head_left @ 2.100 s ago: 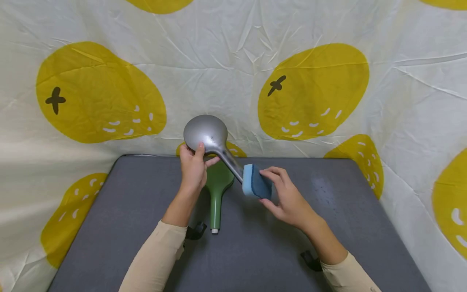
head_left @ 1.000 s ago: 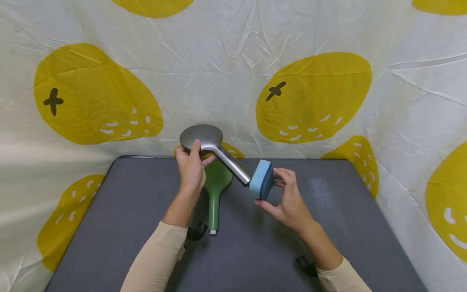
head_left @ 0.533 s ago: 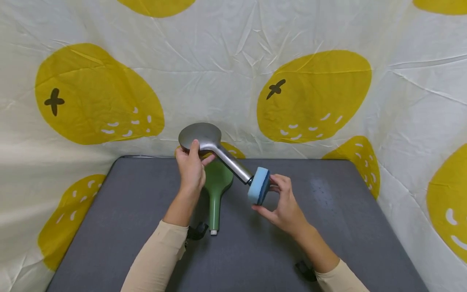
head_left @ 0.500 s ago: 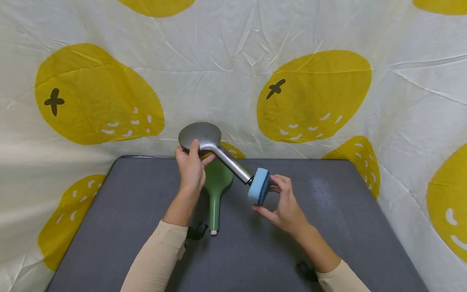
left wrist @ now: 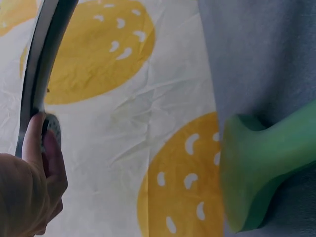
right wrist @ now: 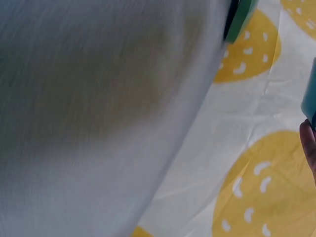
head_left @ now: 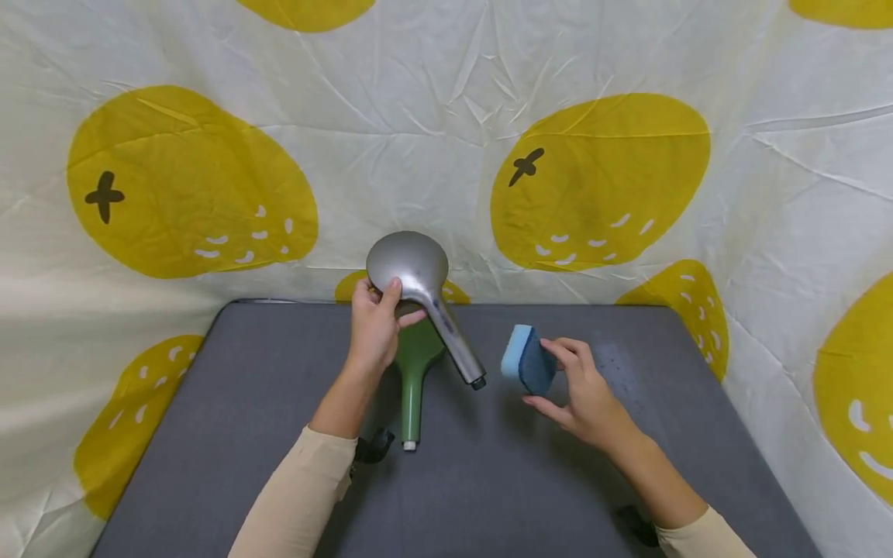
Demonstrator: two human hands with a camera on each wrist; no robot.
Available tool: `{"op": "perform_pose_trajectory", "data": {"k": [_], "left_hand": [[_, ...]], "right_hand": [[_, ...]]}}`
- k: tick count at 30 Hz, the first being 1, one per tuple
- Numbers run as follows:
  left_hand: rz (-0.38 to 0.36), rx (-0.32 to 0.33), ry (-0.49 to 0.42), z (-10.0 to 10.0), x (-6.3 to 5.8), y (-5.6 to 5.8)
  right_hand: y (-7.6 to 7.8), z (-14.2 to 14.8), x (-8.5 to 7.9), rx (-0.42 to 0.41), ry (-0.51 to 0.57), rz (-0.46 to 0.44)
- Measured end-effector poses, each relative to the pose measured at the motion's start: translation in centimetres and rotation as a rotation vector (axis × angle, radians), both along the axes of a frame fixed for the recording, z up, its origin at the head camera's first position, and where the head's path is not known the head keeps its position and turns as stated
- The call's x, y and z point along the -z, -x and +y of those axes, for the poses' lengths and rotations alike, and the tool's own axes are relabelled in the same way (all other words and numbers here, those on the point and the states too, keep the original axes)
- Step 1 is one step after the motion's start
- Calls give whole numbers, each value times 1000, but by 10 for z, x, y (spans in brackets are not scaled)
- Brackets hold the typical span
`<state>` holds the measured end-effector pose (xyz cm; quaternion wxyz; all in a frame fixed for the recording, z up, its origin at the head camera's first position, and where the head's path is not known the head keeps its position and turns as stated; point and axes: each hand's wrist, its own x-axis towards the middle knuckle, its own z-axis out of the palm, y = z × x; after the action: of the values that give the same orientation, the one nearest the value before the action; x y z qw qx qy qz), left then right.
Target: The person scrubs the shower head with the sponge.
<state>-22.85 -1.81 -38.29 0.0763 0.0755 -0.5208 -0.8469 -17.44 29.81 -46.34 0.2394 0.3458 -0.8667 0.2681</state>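
Observation:
In the head view my left hand [head_left: 373,329] grips a silver-grey shower head [head_left: 408,263] by the rim of its round head, thumb on the back. Its handle slants down to the right, ending in a dark threaded tip. To the right, apart from the handle, my right hand [head_left: 575,387] pinches a sponge [head_left: 533,360], light blue on one side and dark blue on the other. A green shower head [head_left: 413,380] with a white tip lies on the table behind the silver one. The left wrist view shows the fingers [left wrist: 37,138] at the rim; the right wrist view catches only the sponge's edge [right wrist: 310,96].
A dark grey table [head_left: 279,387] lies beneath both hands. Behind it and at the sides hangs a white cloth [head_left: 398,170] printed with large yellow fruit shapes. Black straps [head_left: 377,446] show near both wrists.
The sponge has moved off the handle's end to the right, with my right hand. The silver shower head has shifted right and turned, its handle now pointing more steeply down. The green one stays put.

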Motion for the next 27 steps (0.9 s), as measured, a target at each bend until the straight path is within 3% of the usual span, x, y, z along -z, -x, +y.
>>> {"op": "perform_pose_trajectory", "data": {"k": [6,13,27], "left_hand": [[-48,104,85,6,10,-3],[-74,191,145,14,30,-5],[-220,294,176,36,67,-5]], "right_hand": [[4,24,-10,62,-79,10],[15,47,-17,116,-120,7],[32,78,-5,157,-163,-79]]}}
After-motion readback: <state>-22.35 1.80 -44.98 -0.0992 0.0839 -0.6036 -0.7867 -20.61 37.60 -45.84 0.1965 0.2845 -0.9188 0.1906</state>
